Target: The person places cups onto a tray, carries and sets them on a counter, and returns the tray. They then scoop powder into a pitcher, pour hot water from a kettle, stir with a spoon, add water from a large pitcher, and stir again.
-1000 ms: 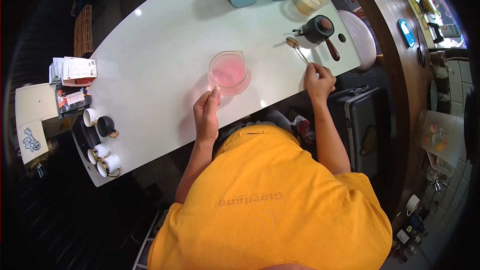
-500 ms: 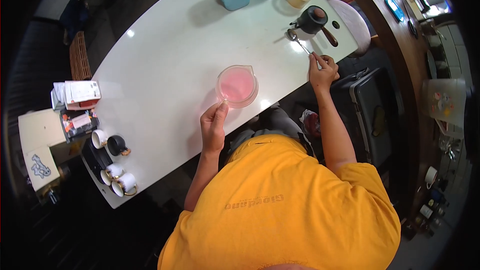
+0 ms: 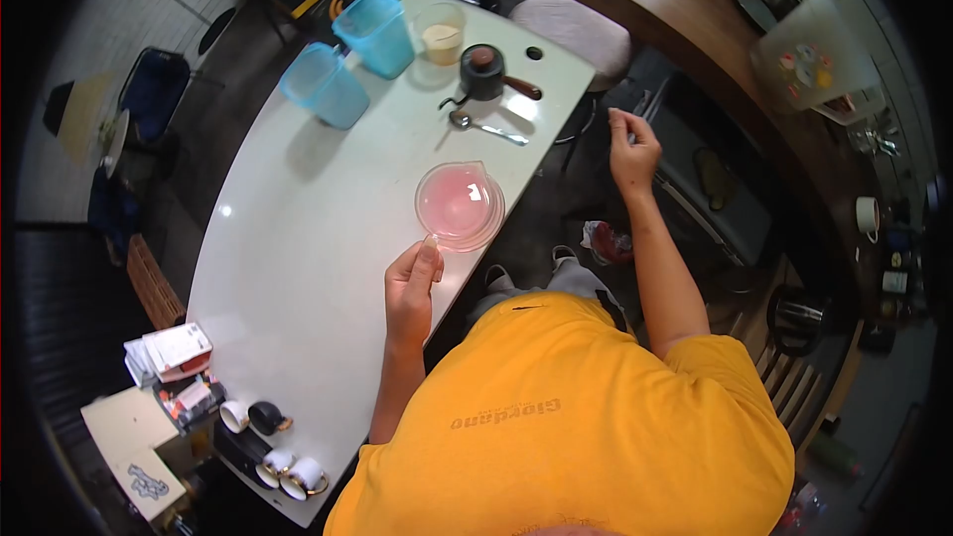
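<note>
In the head view, my left hand (image 3: pixel 410 283) pinches the rim end of a clear spouted pitcher (image 3: pixel 486 228), which holds pink liquid (image 3: pixel 452 201). The pitcher is over the white table near its front edge. Off the table's right side, my right hand (image 3: pixel 633 151) hovers with its fingers drawn together and nothing visible in them. A metal spoon (image 3: pixel 496 132) lies on the table, apart from that hand. Just beyond the spoon stands a small dark pot (image 3: pixel 483 79) with a wooden side handle.
Two blue translucent pitchers (image 3: pixel 333 94) and a clear tub (image 3: pixel 441 40) with pale contents stand at the far end of the white table (image 3: pixel 288 268). Several mugs (image 3: pixel 301 478) and boxes (image 3: pixel 179 349) are at the near left. A stool (image 3: pixel 571 35) and a dark bin (image 3: pixel 710 174) flank the right side.
My right hand has let go of the spoon and moved away from the table. The camera view has turned rightward. My left hand still holds the pitcher.
</note>
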The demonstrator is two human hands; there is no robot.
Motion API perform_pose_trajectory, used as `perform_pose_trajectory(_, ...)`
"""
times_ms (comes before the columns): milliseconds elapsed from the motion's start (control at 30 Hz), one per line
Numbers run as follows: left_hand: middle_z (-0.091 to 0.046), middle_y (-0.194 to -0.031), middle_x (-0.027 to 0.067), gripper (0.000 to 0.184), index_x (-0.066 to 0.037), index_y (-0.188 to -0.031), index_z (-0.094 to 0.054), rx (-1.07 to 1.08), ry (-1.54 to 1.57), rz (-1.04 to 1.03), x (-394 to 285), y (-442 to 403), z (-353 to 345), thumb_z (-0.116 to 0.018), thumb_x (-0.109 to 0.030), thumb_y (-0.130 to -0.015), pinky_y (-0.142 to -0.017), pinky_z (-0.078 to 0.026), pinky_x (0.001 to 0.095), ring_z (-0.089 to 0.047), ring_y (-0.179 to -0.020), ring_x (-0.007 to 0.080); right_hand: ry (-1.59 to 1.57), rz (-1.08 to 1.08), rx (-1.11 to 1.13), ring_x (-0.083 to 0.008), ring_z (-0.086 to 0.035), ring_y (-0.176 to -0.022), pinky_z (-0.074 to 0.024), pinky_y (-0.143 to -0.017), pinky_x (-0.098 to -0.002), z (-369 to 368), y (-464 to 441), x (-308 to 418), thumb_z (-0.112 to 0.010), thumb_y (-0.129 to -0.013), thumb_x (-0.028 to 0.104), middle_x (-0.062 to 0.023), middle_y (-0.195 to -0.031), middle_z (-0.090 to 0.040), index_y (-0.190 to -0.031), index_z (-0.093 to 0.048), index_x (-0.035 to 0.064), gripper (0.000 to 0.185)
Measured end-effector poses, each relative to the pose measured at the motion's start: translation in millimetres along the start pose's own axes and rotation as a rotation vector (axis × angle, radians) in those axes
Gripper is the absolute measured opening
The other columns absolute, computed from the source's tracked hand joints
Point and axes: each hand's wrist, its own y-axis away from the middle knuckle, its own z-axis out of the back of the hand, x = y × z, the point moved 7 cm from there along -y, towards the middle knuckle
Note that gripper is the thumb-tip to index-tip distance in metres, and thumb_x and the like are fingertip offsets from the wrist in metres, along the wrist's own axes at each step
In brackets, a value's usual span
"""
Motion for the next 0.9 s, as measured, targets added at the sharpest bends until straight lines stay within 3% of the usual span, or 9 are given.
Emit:
perform_pose_trajectory(100, -0.041, -0.068, -0.0005, 0.037, -0.006, -0.070, -0.048, 0.080, 0.011, 0.027, -4.4, -16.5, -36.4, -0.049, -0.029, -0.099, -0.064, -0.030, 0.0259, -0.034, -0.068, 0.0106, -0.056, -0.060, -0.164, -0.0096, -0.060, -0.071, -0.0462, -0.065, -0.0246, 71.9, -44.1, -22.3, -0.067, -0.089, 0.020, -0.0032, -0.076, -0.067, -0.088, -0.070, 0.0010, 0.020)
perform_pose_trajectory(167, -0.040, -0.069, -0.0042, 0.036, -0.005, -0.074, -0.052, 0.152, 0.003, 0.020, -2.2, -26.8, -58.0, -0.049, -0.029, -0.100, -0.059, -0.027, 0.0231, -0.032, -0.065, 0.0063, 0.044, -0.121, -0.246, -0.0089, -0.060, -0.070, -0.0459, -0.066, -0.0232, 126.8, -76.9, -19.0, -0.065, -0.091, 0.021, -0.0008, -0.077, -0.068, -0.091, -0.071, 0.0031, 0.019)
perform_pose_trajectory(300, -0.041, -0.068, -0.0033, 0.036, -0.004, -0.073, -0.052, 0.272, 0.068, -0.020, 2.5, -45.2, -110.7, -0.049, -0.028, -0.100, -0.059, -0.027, 0.0234, -0.032, -0.064, 0.0067, 0.073, 0.183, -0.625, -0.0100, -0.061, -0.075, -0.0467, -0.066, -0.0222, 241.3, -144.4, -19.6, -0.065, -0.090, 0.022, -0.0041, -0.090, -0.068, -0.103, -0.068, 0.0019, 0.023)
perform_pose_trajectory(433, -0.040, -0.067, -0.0023, 0.037, -0.004, -0.072, -0.051, 0.279, 0.112, -0.063, 5.8, -55.0, -177.2, -0.049, -0.028, -0.100, -0.059, -0.028, 0.0242, -0.032, -0.064, 0.0077, 0.260, 0.298, -0.985, -0.0158, -0.064, -0.079, -0.0484, -0.070, -0.0244, 336.5, -218.0, -7.7, -0.064, -0.091, 0.023, -0.0089, -0.091, -0.066, -0.105, -0.065, -0.0007, 0.028)
perform_pose_trajectory(567, -0.040, -0.066, -0.0017, 0.036, -0.004, -0.071, -0.050, 0.277, 0.172, -0.087, 11.6, -59.2, -214.5, -0.050, -0.026, -0.100, -0.060, -0.029, 0.0252, -0.033, -0.063, 0.0086, 0.183, 0.166, -0.785, -0.0177, -0.065, -0.078, -0.0486, -0.071, -0.0261, 367.2, -276.2, -41.5, -0.057, -0.095, 0.033, -0.0104, -0.089, -0.066, -0.101, -0.064, -0.0032, 0.038)
perform_pose_trajectory(633, -0.040, -0.066, -0.0016, 0.036, -0.005, -0.071, -0.050, 0.265, 0.167, -0.102, 11.8, -60.0, -230.1, -0.050, -0.026, -0.100, -0.060, -0.030, 0.0253, -0.033, -0.063, 0.0086, 0.133, 0.029, -0.458, -0.0179, -0.064, -0.075, -0.0486, -0.072, -0.0283, 354.1, -299.5, -54.4, -0.046, -0.097, 0.045, -0.0118, -0.084, -0.064, -0.095, -0.062, -0.0063, 0.054)
perform_pose_trajectory(667, -0.040, -0.066, -0.0015, 0.035, -0.005, -0.071, -0.050, 0.248, 0.162, -0.110, 11.4, -59.9, -235.5, -0.050, -0.025, -0.100, -0.060, -0.030, 0.0254, -0.033, -0.063, 0.0086, 0.117, 0.006, -0.479, -0.0176, -0.061, -0.071, -0.0483, -0.072, -0.0298, 347.4, -295.6, -46.0, -0.038, -0.098, 0.051, -0.0107, -0.075, -0.062, -0.090, -0.062, -0.0062, 0.063)
perform_pose_trajectory(800, -0.040, -0.066, -0.0017, 0.035, -0.005, -0.070, -0.050, 0.161, 0.146, -0.134, 13.6, -54.7, -245.6, -0.050, -0.025, -0.099, -0.060, -0.030, 0.0253, -0.032, -0.062, 0.0083, 0.001, 0.058, -0.707, -0.0172, -0.057, -0.067, -0.0457, -0.066, -0.0300, 335.1, -282.7, -21.7, -0.038, -0.098, 0.051, -0.0069, -0.063, -0.058, -0.078, -0.061, -0.0051, 0.064)
perform_pose_trajectory(900, -0.040, -0.065, -0.0021, 0.035, -0.005, -0.070, -0.051, 0.125, 0.159, -0.190, 14.0, -47.9, -243.9, -0.051, -0.025, -0.099, -0.059, -0.029, 0.0248, -0.032, -0.062, 0.0077, 0.004, 0.097, -0.663, -0.0167, -0.054, -0.064, -0.0437, -0.062, -0.0312, 339.4, -306.6, -41.1, -0.040, -0.098, 0.050, -0.0063, -0.063, -0.057, -0.070, -0.057, -0.0045, 0.064)
